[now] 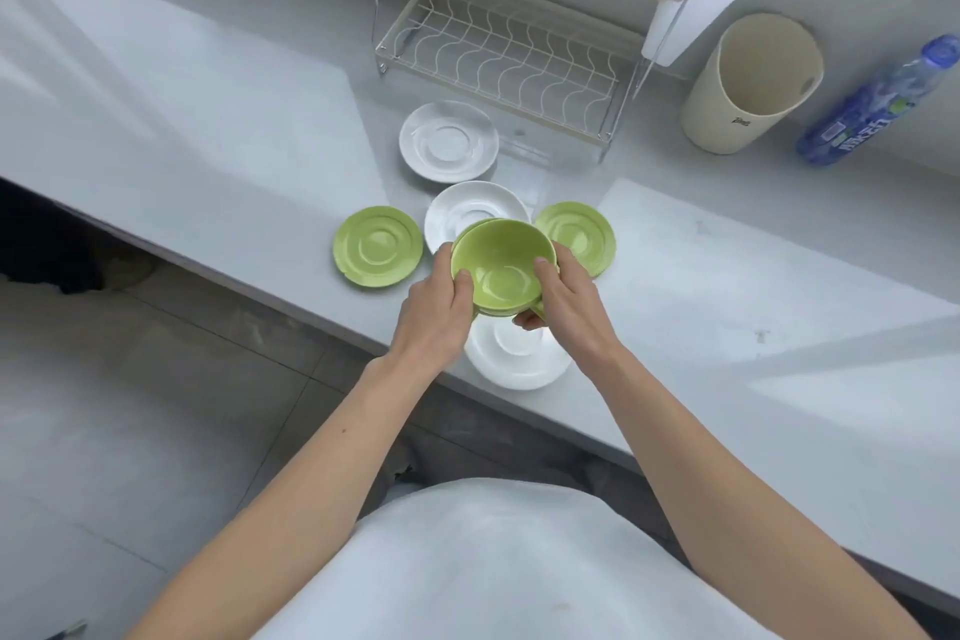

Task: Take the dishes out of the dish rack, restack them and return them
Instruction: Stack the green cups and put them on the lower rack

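A stack of green bowls (pixel 503 265) is held above the counter by both hands. My left hand (pixel 439 312) grips its left rim and my right hand (pixel 563 307) grips its right rim, thumbs inside the top bowl. Under the bowls lies a white saucer (pixel 519 359) at the counter's front edge. Another white saucer (pixel 467 208) lies just behind the bowls, and a third (pixel 449 140) sits further back. One green saucer (pixel 376 245) lies to the left, another (pixel 576 234) to the right. The two-tier dish rack (pixel 519 47) stands empty at the back.
A cream cylindrical holder (pixel 753 83) stands right of the rack, with a blue plastic bottle (pixel 878 104) lying beside it. The grey counter (pixel 727 307) ends in a front edge near my body; tiled floor lies to the left.
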